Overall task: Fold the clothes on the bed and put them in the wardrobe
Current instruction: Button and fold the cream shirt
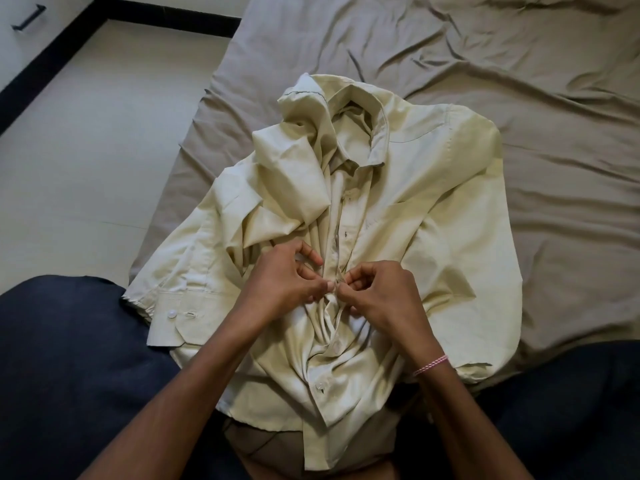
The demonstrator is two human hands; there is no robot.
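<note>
On the bed [519, 71], straight ahead of the person, the shirt [433, 188] lies front up with its long axis running directly away from them: collar at the far end, hem nearest their lap. Both hands meet on the front opening about midway along that line. The left hand [287, 277] pinches one edge and the right hand [379, 294] pinches the other, fingertips nearly touching. Each hand looks equally near the button [319, 386] toward the hem.

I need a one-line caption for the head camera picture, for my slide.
Left hand and right hand pinch the button placket of a cream shirt spread on the bed.
</note>
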